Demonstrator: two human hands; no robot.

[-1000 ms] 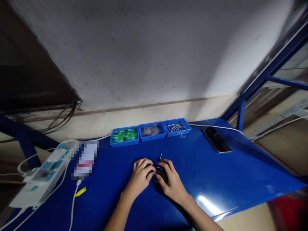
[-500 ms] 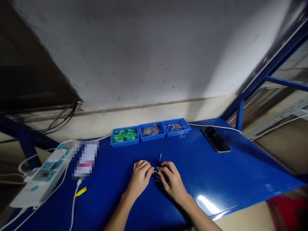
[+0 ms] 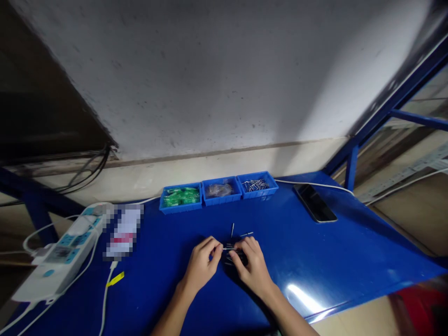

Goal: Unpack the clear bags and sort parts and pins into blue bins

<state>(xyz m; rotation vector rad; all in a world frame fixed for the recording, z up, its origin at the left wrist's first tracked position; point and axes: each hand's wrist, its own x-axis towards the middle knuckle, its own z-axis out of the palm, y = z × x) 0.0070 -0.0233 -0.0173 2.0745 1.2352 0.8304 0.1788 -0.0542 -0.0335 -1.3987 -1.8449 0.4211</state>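
Observation:
A thin metal pin (image 3: 227, 248) lies level between my two hands. My left hand (image 3: 203, 261) pinches its left end between thumb and index finger. At its right end, the fingertips of my right hand (image 3: 252, 261) close in; they seem to grip it too. Several similar metal pins (image 3: 229, 259) lie on the blue table under my right fingers, partly hidden by them. Beyond the hands, one loose pin (image 3: 233, 229) points away from me, and another pin (image 3: 247, 234) lies crosswise beside the right knuckles.
Three blue bins stand by the wall: one with green packets (image 3: 182, 196), one with clear plastic pieces (image 3: 219, 189), one with metal pins (image 3: 256, 185). A black phone (image 3: 315, 203) lies right. A power strip (image 3: 58, 261) and a charging cable (image 3: 106, 294) occupy the left.
A loose pin now lies beyond my right hand, where none showed before. My fingers have shifted slightly around the pin between them, which shows more plainly now.

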